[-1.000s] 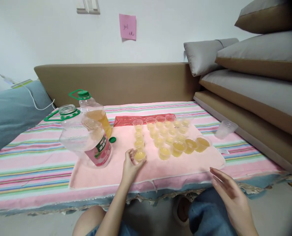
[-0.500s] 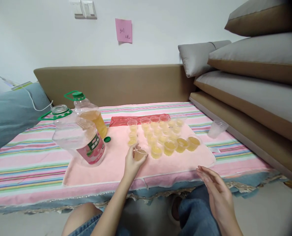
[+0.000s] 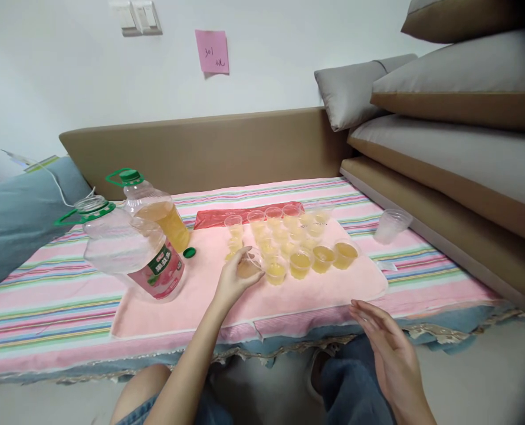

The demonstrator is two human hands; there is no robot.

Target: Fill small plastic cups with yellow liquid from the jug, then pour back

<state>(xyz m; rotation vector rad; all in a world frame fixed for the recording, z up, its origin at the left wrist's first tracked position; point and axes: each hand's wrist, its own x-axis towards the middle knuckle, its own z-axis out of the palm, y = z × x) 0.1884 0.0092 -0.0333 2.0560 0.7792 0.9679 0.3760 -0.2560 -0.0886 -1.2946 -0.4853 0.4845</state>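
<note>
My left hand (image 3: pixel 233 278) is closed round a clear plastic cup (image 3: pixel 251 267), thumb and fingers on opposite sides of its wall. That cup sits at the front left of the rows, close beside a cup of yellow juice (image 3: pixel 275 270), and looks slightly tilted. Whether its base touches the cloth is hidden. Several more juice cups (image 3: pixel 301 264) stand in rows behind and to the right, on the plain pink cloth (image 3: pixel 169 316). My right hand (image 3: pixel 389 351) hangs near the front edge with fingers stretched out, holding nothing.
At left stand a nearly drained bottle without its cap (image 3: pixel 125 251) and a capped bottle of juice (image 3: pixel 167 221). A loose green cap (image 3: pixel 189 252) lies beside them. Behind the cups is a red plastic bag (image 3: pixel 209 218). A stack of cups (image 3: pixel 391 226) lies right, near piled cushions (image 3: pixel 448 150).
My view has shifted a little. My left hand has lifted the cup slightly and tilted it, nearer the front row. My right hand stays about where it was.
</note>
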